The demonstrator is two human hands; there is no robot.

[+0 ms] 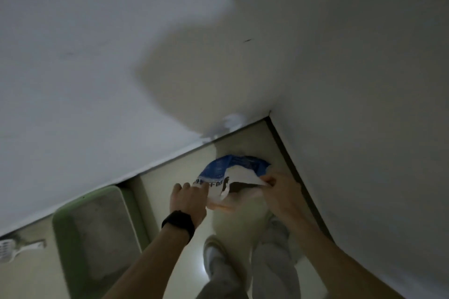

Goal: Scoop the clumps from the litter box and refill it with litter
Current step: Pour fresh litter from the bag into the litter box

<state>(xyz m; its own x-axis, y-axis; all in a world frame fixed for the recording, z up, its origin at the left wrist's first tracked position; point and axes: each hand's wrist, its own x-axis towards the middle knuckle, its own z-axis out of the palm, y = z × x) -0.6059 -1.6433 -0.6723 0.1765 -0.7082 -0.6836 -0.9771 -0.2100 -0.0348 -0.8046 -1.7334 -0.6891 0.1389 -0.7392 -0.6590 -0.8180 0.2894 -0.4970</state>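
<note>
Green plastic, the litter box point(57, 228) lies on the floor point(167, 177) against the wall, grey litter point(97, 226) spread in it. I take it as my landmark.

To the right of the litter box, in the corner of the room and well apart from it, stands the litter bag point(233, 165), blue and white, its top crumpled open. I judge it soft-walled and heavy with loose grain: the film will sag and slide if I lift by the mouth alone, so I would keep one hand at the rim and put the other under the base or low on the side before I tip it.

My right hand point(279, 189), on the side of the bag farthest from the litter box, pinches the white edge of the mouth between thumb and fingers. My left hand point(188, 201), black band point(178, 223) at the wrist, is at the bag's edge nearest the litter box; the blur stops me telling whether it grips or only touches.

A white scoop point(14, 249) lies on the floor just left of the litter box, untouched.
</note>
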